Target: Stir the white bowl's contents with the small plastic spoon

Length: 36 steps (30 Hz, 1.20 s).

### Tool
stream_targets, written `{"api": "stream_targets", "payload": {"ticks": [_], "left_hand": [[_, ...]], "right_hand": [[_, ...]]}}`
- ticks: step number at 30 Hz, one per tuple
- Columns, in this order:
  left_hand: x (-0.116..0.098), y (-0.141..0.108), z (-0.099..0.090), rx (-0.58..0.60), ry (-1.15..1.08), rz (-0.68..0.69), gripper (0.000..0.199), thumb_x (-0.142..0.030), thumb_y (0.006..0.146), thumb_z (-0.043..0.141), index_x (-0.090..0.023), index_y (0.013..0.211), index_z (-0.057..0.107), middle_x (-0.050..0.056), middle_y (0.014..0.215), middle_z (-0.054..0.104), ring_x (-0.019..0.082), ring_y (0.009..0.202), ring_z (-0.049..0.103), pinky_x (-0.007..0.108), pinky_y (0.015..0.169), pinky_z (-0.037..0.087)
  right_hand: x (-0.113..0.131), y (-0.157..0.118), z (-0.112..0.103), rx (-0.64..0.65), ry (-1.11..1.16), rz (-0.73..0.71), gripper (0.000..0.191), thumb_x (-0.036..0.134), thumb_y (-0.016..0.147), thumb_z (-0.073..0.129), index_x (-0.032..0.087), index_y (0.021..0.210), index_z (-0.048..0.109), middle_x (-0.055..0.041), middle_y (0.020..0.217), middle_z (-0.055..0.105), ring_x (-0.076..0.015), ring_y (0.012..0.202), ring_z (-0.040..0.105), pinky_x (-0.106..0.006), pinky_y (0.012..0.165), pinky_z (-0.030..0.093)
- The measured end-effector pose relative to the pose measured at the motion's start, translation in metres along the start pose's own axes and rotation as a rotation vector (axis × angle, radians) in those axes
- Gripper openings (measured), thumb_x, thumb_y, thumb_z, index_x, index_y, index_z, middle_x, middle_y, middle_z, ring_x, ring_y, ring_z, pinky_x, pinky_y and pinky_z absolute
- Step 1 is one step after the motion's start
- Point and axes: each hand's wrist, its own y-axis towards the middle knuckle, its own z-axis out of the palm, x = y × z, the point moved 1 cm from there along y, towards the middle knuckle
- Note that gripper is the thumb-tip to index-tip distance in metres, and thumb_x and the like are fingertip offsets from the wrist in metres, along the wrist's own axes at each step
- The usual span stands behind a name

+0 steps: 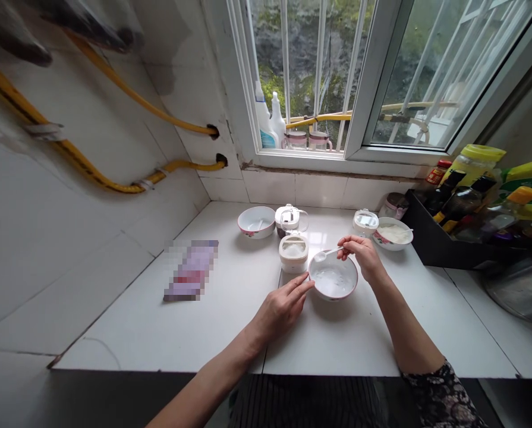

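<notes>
A white bowl (334,284) with a thin red rim stands on the white counter before me, with some clear or whitish matter in the bottom that I cannot make out. My right hand (359,254) pinches the handle of a small white spoon (321,256), whose head is over the bowl's far left rim. Against the bowl's left side rest the stretched fingers of my left hand (286,303). Just behind that hand is a white lidded seasoning jar (293,254) with white grains inside.
Behind stand another bowl (257,223) with a spoon, a seasoning jar (287,219) with dark contents, a clear-lidded jar (366,222) and a bowl of white food (393,232). A black bin (448,255) of bottles is at right. A blurred purple packet (192,270) lies left.
</notes>
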Motion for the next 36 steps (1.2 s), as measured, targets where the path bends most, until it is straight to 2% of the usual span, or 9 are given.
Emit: {"api": "stream_targets", "payload": {"ticks": [3,6,11,14,16,19,23,30,36], "left_hand": [[0.0,0.0,0.001,-0.01,0.01,0.001,0.04,-0.006,0.096,0.044,-0.016,0.133,0.055,0.017,0.132,0.063,0.024,0.119,0.066,0.035,0.092,0.062],[0.0,0.0,0.001,-0.013,0.015,-0.001,0.04,-0.006,0.096,0.044,-0.016,0.133,0.055,0.017,0.132,0.064,0.023,0.118,0.067,0.034,0.091,0.062],[0.0,0.0,0.002,-0.027,0.026,0.009,0.039,-0.007,0.097,0.044,-0.016,0.133,0.054,0.018,0.132,0.064,0.024,0.118,0.067,0.034,0.092,0.061],[0.0,0.0,0.001,-0.02,0.025,0.001,0.04,-0.007,0.097,0.043,-0.017,0.134,0.054,0.017,0.132,0.064,0.024,0.119,0.066,0.035,0.093,0.061],[-0.001,0.0,0.001,-0.012,0.018,-0.004,0.041,-0.007,0.097,0.044,-0.017,0.135,0.053,0.017,0.132,0.063,0.024,0.12,0.066,0.035,0.093,0.061],[-0.001,0.0,0.001,-0.006,0.003,-0.005,0.04,-0.007,0.097,0.044,-0.017,0.134,0.054,0.017,0.132,0.064,0.024,0.121,0.065,0.035,0.092,0.062],[0.0,-0.001,0.0,0.002,-0.005,-0.013,0.041,-0.006,0.096,0.045,-0.016,0.134,0.054,0.017,0.134,0.063,0.024,0.121,0.064,0.036,0.094,0.061],[0.001,-0.002,0.0,0.0,-0.008,-0.009,0.04,-0.007,0.095,0.046,-0.016,0.134,0.055,0.018,0.134,0.063,0.024,0.119,0.066,0.036,0.093,0.061],[0.001,-0.002,0.0,-0.005,-0.007,-0.011,0.042,-0.007,0.096,0.046,-0.018,0.135,0.055,0.016,0.134,0.063,0.023,0.119,0.066,0.034,0.092,0.062]], "right_hand": [[0.004,0.0,0.011,-0.034,0.008,-0.077,0.015,0.031,0.071,0.057,0.018,0.076,0.062,-0.0036,0.061,0.069,-0.0165,0.06,0.062,-0.031,0.063,0.05],[0.007,-0.005,0.027,-0.056,-0.079,-0.24,0.017,0.035,0.083,0.053,0.02,0.086,0.061,-0.0048,0.072,0.071,-0.0186,0.07,0.066,-0.034,0.072,0.051],[0.011,-0.017,0.045,0.014,-0.561,-0.66,0.016,0.022,0.093,0.046,0.022,0.09,0.062,-0.0054,0.082,0.076,-0.0202,0.079,0.067,-0.044,0.099,0.04],[0.013,-0.022,0.042,0.026,-0.689,-0.777,0.019,0.018,0.094,0.044,0.023,0.089,0.062,-0.0046,0.083,0.077,-0.0196,0.076,0.066,-0.045,0.103,0.035],[0.016,-0.023,0.033,-0.067,-0.649,-0.745,0.018,0.02,0.094,0.044,0.023,0.089,0.062,-0.0043,0.082,0.077,-0.0201,0.076,0.067,-0.044,0.101,0.037],[0.016,-0.021,0.017,-0.169,-0.551,-0.593,0.017,0.023,0.09,0.046,0.023,0.084,0.062,-0.0018,0.069,0.072,-0.0212,0.073,0.065,-0.04,0.091,0.043],[0.009,-0.015,0.006,-0.02,-0.578,-0.405,0.019,0.016,0.077,0.044,0.023,0.067,0.058,0.0028,0.05,0.061,-0.0171,0.056,0.057,-0.034,0.081,0.045],[0.003,-0.016,0.014,0.135,-0.651,-0.339,0.022,0.011,0.072,0.042,0.022,0.06,0.057,0.0053,0.044,0.057,-0.0136,0.049,0.051,-0.033,0.086,0.044],[0.002,-0.019,0.019,0.199,-0.56,-0.247,0.02,0.013,0.069,0.042,0.022,0.059,0.055,0.0043,0.044,0.056,-0.0136,0.048,0.052,-0.027,0.067,0.045]]}}
